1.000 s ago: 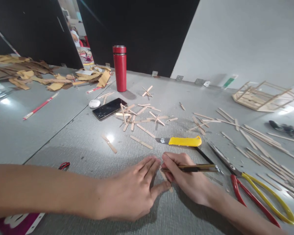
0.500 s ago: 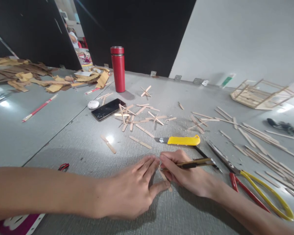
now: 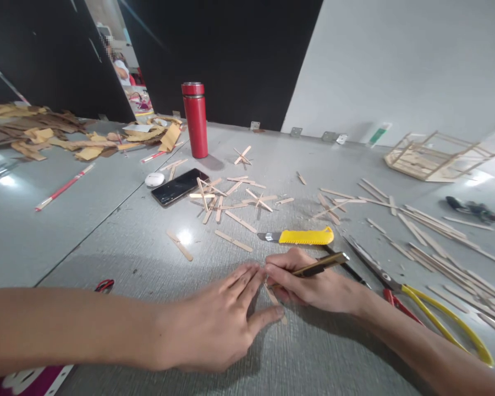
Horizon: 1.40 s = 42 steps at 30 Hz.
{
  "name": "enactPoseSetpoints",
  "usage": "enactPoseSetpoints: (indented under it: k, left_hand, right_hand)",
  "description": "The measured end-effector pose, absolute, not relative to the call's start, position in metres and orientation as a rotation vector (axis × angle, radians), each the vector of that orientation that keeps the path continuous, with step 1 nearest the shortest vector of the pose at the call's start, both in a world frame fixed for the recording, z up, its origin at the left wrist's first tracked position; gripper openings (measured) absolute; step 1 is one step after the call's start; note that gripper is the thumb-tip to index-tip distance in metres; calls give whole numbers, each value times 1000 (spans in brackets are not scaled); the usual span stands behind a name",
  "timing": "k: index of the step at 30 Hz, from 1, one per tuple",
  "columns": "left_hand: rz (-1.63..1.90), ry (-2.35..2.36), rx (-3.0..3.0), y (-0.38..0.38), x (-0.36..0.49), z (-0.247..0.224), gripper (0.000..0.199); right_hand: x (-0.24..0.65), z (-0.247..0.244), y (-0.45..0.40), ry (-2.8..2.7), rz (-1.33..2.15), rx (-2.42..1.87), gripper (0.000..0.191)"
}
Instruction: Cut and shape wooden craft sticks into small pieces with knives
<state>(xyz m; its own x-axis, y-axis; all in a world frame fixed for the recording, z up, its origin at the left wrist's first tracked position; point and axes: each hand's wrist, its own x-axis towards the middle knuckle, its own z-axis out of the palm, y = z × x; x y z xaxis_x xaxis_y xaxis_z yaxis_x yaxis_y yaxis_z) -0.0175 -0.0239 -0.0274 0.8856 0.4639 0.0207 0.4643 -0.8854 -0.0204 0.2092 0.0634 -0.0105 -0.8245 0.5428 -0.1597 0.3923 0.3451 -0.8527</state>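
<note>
My left hand [image 3: 218, 319] lies low over the grey table. Its outstretched fingertips and thumb press a small wooden craft stick [image 3: 273, 294] down on the surface. My right hand [image 3: 303, 280] is closed around a slim brass-coloured craft knife [image 3: 322, 264], tilted with its back end up to the right. Its tip points at the craft stick, partly hidden by the fingers. Just beyond the hands lies a yellow box cutter [image 3: 305, 236] with its blade out. Two notched craft sticks [image 3: 234, 241] rest left of it.
Scissors [image 3: 390, 280] with yellow and red handles lie right of my right hand, near long wooden strips [image 3: 449, 264]. Farther back are a phone [image 3: 177, 188], a red flask [image 3: 195, 124], crossed sticks [image 3: 258, 201] and a wooden frame model [image 3: 433, 159]. Brown scraps [image 3: 103, 144] lie at left.
The knife in my right hand has tilted more steeply, its back end rising and shifting left. My left hand keeps pressing the craft stick. The view has shifted slightly.
</note>
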Motion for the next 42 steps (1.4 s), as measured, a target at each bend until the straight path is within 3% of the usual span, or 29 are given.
enactPoseSetpoints:
  k: [4,12,22,27,32,39,42]
  left_hand:
    - [-62,-753,-3035,-23,-18,-29,63]
    - [-51,-721,-3012,-24,-18,-26,66]
    - [-2,-733,-3076,-20,-17,-21,65]
    - [-72,-744,-3144,-16,-21,-20,68]
    - [-153,-698,-3270,-5,-32,-15,56]
    - [-177,-757,-3369,1,-42,-10,51]
    - [-165,-760,-3363,1,-43,-11,49]
  right_hand:
    - [212,-8,65,-2520,1401,-799,43]
    - [215,-17,40,-2457,1182,-1074,40]
    - [216,7,77,-2570,1572,-674,24]
    - [211,10,76,-2398,1734,-790,24]
    - [212,0,63,-2104,1776,-1105,12]
    - [206,-7,48,-1978,1710,-1327,39]
    - [202,-7,46,-1989,1626,-1347,29]
